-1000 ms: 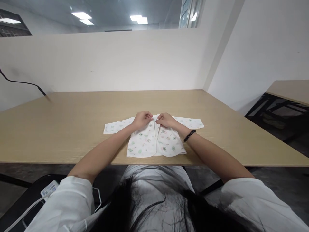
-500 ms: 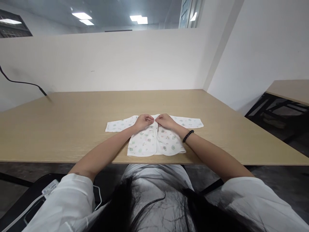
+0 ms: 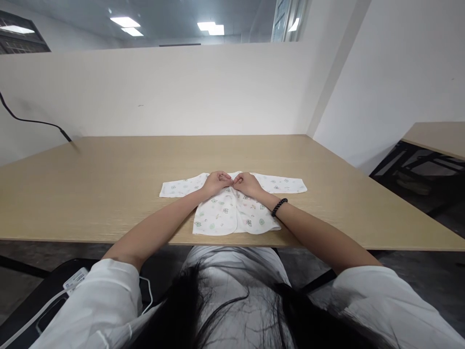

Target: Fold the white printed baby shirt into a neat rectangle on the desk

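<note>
A small white baby shirt with a pale green and dark animal print lies spread on the table, sleeves out to both sides. Its front opening runs down the middle. My left hand pinches the cloth at the upper part of that opening. Close against it, my right hand pinches the facing edge, fingertips nearly touching the left ones. Whatever fastener lies between the fingertips is hidden. A black beaded bracelet sits on my right wrist.
The wooden table ends at a white partition. A black cable hangs at the left. A second table stands to the right. A white cord and a labelled white item are at the lower left.
My right hand has shifted slightly left and its fingers have curled more, closing in on my left fingertips. The shirt lies almost as before.
</note>
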